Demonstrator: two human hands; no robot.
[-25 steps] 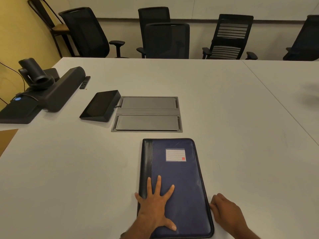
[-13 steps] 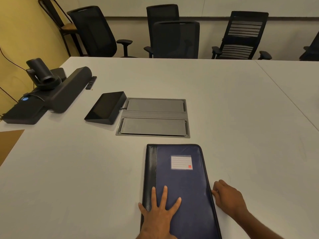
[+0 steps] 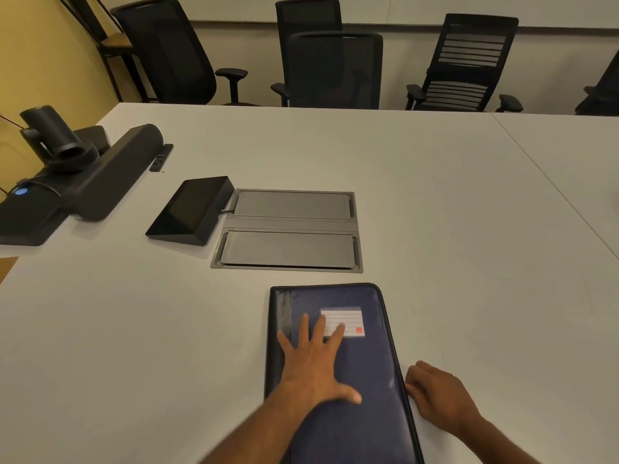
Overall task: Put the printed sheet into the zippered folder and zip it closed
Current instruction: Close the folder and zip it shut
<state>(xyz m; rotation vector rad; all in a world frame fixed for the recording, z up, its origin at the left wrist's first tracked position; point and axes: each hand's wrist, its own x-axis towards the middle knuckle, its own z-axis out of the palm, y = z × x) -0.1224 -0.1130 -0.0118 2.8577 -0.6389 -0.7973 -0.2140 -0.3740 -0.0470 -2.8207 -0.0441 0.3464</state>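
My left hand (image 3: 313,361) lies flat with fingers spread on the zippered folder (image 3: 360,380), pressing its cover down on the bench (image 3: 452,229). My right hand (image 3: 435,393) sits curled at the folder's right edge, apparently on the zip, though I cannot tell whether it pinches the pull. To zip well, I judge I should keep the cover pinned and draw the slider steadily along the edge. The folder lies closed under my left palm, just left of my right hand. The printed sheet is not visible; presumably it is inside.

Left hand (image 3: 313,366) flat on closed folder (image 3: 365,380); right hand (image 3: 438,396) perhaps pinching its edge.
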